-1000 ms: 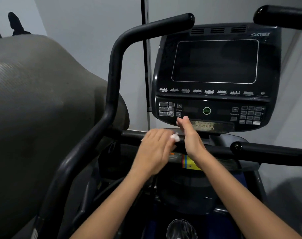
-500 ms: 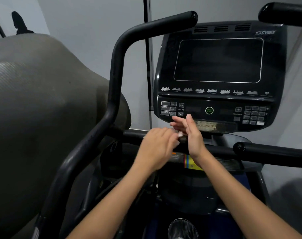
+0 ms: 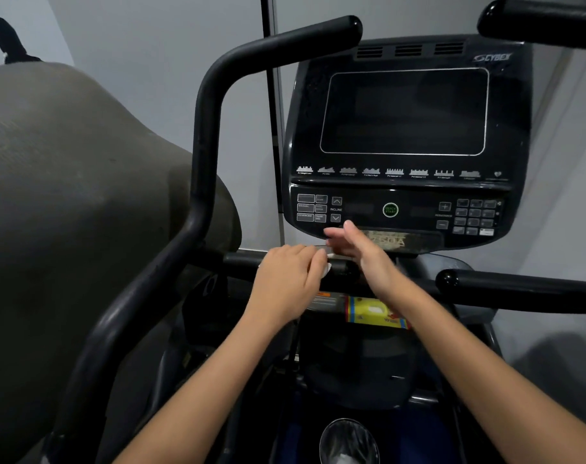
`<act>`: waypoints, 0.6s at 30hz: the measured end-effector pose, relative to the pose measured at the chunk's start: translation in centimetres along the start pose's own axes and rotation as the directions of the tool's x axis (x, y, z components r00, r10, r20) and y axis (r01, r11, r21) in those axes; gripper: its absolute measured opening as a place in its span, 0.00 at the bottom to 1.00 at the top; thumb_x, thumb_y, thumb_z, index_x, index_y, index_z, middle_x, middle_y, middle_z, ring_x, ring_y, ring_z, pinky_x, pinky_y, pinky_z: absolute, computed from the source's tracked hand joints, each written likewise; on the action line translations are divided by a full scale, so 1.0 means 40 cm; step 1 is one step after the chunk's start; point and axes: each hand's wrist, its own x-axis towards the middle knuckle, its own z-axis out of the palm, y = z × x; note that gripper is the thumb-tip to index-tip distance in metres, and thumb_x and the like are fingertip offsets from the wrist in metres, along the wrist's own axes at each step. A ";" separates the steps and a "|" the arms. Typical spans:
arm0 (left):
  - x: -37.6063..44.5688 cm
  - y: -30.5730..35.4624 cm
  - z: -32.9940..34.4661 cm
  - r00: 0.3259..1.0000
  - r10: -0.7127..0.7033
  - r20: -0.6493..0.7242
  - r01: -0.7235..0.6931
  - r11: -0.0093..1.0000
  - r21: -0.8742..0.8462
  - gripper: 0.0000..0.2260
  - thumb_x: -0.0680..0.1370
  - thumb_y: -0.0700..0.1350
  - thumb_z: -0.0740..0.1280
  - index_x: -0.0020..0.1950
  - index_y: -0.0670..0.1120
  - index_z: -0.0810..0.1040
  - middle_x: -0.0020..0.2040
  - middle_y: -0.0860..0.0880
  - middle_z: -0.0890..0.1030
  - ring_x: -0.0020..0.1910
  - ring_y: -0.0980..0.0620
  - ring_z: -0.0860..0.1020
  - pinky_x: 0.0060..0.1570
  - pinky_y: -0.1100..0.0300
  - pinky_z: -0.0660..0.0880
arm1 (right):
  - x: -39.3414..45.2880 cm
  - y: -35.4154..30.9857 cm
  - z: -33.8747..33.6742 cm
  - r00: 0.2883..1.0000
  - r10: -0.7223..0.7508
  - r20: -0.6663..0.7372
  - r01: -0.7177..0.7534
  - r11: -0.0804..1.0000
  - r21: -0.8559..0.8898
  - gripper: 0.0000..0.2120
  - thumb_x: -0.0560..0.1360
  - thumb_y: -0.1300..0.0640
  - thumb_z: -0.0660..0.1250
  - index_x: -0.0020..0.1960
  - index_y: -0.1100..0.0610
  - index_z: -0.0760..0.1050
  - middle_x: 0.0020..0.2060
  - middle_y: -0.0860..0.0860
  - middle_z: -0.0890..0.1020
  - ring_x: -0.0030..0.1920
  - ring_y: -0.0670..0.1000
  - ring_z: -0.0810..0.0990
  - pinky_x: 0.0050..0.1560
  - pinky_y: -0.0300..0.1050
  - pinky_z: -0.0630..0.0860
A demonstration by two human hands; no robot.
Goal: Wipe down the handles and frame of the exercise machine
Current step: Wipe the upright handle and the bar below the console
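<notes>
A: Where the crossbar point(image 3: 241, 261) runs under the console point(image 3: 398, 135), is there a wipe point(image 3: 325, 267) on it?

B: Yes, a small white wipe, only a scrap showing at the bar's middle. The left hand point(image 3: 290, 279) lies over it, fingers point(image 3: 313, 259) curled down around it onto the bar.

A: And the right hand point(image 3: 365, 254)?

B: Just beside it, edge-on, blurred, fingers straight and holding nothing, tips near the console's lower rim.

A: Room to move?

B: Bare bar to the left until the curved upright handle point(image 3: 204, 155); to the right, a side handle point(image 3: 519, 286) ends in a rounded cap. A yellow packet point(image 3: 373, 311) sits below the bar, near the right wrist. A grey shroud point(image 3: 67, 195) fills the left.
</notes>
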 end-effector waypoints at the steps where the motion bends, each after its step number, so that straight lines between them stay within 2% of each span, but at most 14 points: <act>1: 0.012 0.008 -0.004 1.000 -0.023 0.022 0.023 1.000 0.020 0.18 0.84 0.49 0.55 0.37 0.46 0.74 0.33 0.52 0.76 0.35 0.46 0.74 0.41 0.50 0.70 | -0.013 -0.008 -0.028 0.998 -0.048 -0.048 0.044 0.995 -0.090 0.27 0.78 0.36 0.52 0.64 0.50 0.80 0.58 0.49 0.82 0.62 0.47 0.78 0.65 0.44 0.69; 3: 0.033 0.039 0.000 0.997 -0.032 0.076 0.031 0.999 0.013 0.19 0.84 0.49 0.54 0.35 0.46 0.72 0.31 0.51 0.74 0.35 0.45 0.74 0.40 0.52 0.68 | -0.055 -0.034 -0.104 0.973 -0.197 -0.121 0.136 0.911 -0.390 0.20 0.79 0.40 0.56 0.58 0.47 0.82 0.53 0.45 0.83 0.57 0.45 0.79 0.59 0.45 0.72; 4: 0.040 0.059 0.006 0.994 -0.027 0.105 0.027 1.000 -0.003 0.19 0.84 0.50 0.54 0.35 0.46 0.71 0.32 0.50 0.74 0.36 0.44 0.75 0.40 0.53 0.68 | -0.079 -0.052 -0.145 0.960 -0.249 -0.131 0.134 0.813 -0.567 0.16 0.79 0.42 0.59 0.55 0.45 0.82 0.50 0.44 0.84 0.54 0.47 0.80 0.57 0.48 0.74; 6: 0.059 0.086 0.008 0.985 0.010 0.175 -0.009 1.000 -0.006 0.20 0.84 0.52 0.53 0.40 0.46 0.75 0.37 0.47 0.79 0.41 0.41 0.79 0.40 0.53 0.68 | -0.122 -0.079 -0.216 0.969 -0.208 -0.137 -0.009 0.520 -0.854 0.12 0.79 0.42 0.60 0.51 0.42 0.81 0.45 0.45 0.85 0.50 0.52 0.81 0.50 0.48 0.76; 8: 0.085 0.083 0.001 0.957 0.041 0.288 -0.067 0.995 0.080 0.18 0.84 0.54 0.53 0.53 0.47 0.80 0.48 0.43 0.83 0.50 0.39 0.80 0.41 0.53 0.68 | -0.149 -0.069 -0.263 0.975 -0.128 -0.182 -0.146 0.244 -0.959 0.14 0.79 0.39 0.58 0.48 0.43 0.80 0.44 0.49 0.85 0.49 0.56 0.81 0.45 0.47 0.75; 9: 0.102 0.076 -0.005 0.931 0.073 0.358 -0.124 0.985 0.121 0.16 0.84 0.53 0.54 0.60 0.47 0.78 0.53 0.41 0.82 0.53 0.38 0.80 0.43 0.52 0.69 | -0.157 -0.049 -0.278 0.974 -0.120 -0.191 -0.168 0.180 -0.969 0.18 0.78 0.37 0.55 0.44 0.44 0.79 0.44 0.51 0.85 0.49 0.58 0.81 0.44 0.47 0.75; 10: 0.119 0.070 -0.015 0.896 0.099 0.433 -0.177 0.974 0.144 0.14 0.84 0.50 0.55 0.64 0.46 0.74 0.56 0.39 0.81 0.54 0.37 0.79 0.45 0.51 0.70 | -0.163 -0.026 -0.289 0.972 -0.128 -0.196 -0.173 0.168 -0.970 0.22 0.78 0.34 0.52 0.40 0.45 0.77 0.42 0.52 0.84 0.48 0.59 0.82 0.44 0.48 0.75; 11: 0.130 0.062 -0.022 0.860 0.103 0.500 -0.207 0.966 0.156 0.12 0.84 0.48 0.57 0.64 0.45 0.72 0.56 0.37 0.80 0.55 0.36 0.79 0.47 0.50 0.71 | -0.168 -0.008 -0.297 0.968 -0.143 -0.205 -0.178 0.181 -0.967 0.26 0.77 0.31 0.48 0.38 0.47 0.75 0.40 0.53 0.83 0.47 0.60 0.82 0.43 0.49 0.75; 13: 0.144 0.043 -0.039 0.788 0.020 0.616 -0.134 0.981 0.140 0.10 0.84 0.48 0.57 0.52 0.46 0.75 0.55 0.37 0.81 0.56 0.36 0.80 0.52 0.52 0.73 | -0.173 0.011 -0.306 0.957 -0.171 -0.233 -0.195 0.213 -0.957 0.30 0.76 0.29 0.46 0.35 0.50 0.74 0.36 0.54 0.81 0.46 0.60 0.81 0.40 0.48 0.72; 14: 0.147 0.035 -0.047 0.757 -0.035 0.653 -0.053 0.992 0.115 0.14 0.84 0.50 0.54 0.45 0.49 0.75 0.55 0.38 0.82 0.57 0.38 0.80 0.57 0.51 0.73 | -0.170 0.012 -0.305 0.958 -0.168 -0.234 -0.196 0.218 -0.956 0.29 0.77 0.30 0.47 0.35 0.50 0.73 0.38 0.55 0.81 0.47 0.61 0.81 0.41 0.48 0.71; 15: 0.148 0.024 -0.046 0.750 -0.109 0.652 0.050 0.993 0.108 0.18 0.84 0.52 0.52 0.42 0.50 0.76 0.57 0.38 0.82 0.58 0.39 0.79 0.60 0.50 0.73 | -0.169 0.007 -0.301 0.962 -0.152 -0.225 -0.190 0.218 -0.957 0.27 0.78 0.32 0.48 0.36 0.49 0.72 0.41 0.56 0.83 0.49 0.61 0.81 0.42 0.49 0.70; 17: 0.149 0.024 -0.027 0.785 -0.227 0.576 0.160 0.973 0.166 0.22 0.82 0.56 0.48 0.52 0.47 0.79 0.62 0.38 0.80 0.61 0.38 0.76 0.60 0.48 0.72 | -0.172 -0.008 -0.290 0.971 -0.117 -0.207 -0.179 0.211 -0.961 0.22 0.80 0.35 0.48 0.37 0.45 0.70 0.47 0.58 0.84 0.53 0.62 0.80 0.46 0.50 0.69; 18: 0.141 0.043 -0.015 0.811 -0.231 0.538 0.150 0.970 0.190 0.25 0.81 0.56 0.47 0.56 0.45 0.79 0.63 0.37 0.79 0.61 0.37 0.76 0.59 0.48 0.72 | -0.174 -0.012 -0.287 0.974 -0.103 -0.202 -0.177 0.213 -0.961 0.21 0.81 0.37 0.48 0.37 0.44 0.70 0.49 0.58 0.84 0.54 0.62 0.80 0.49 0.50 0.69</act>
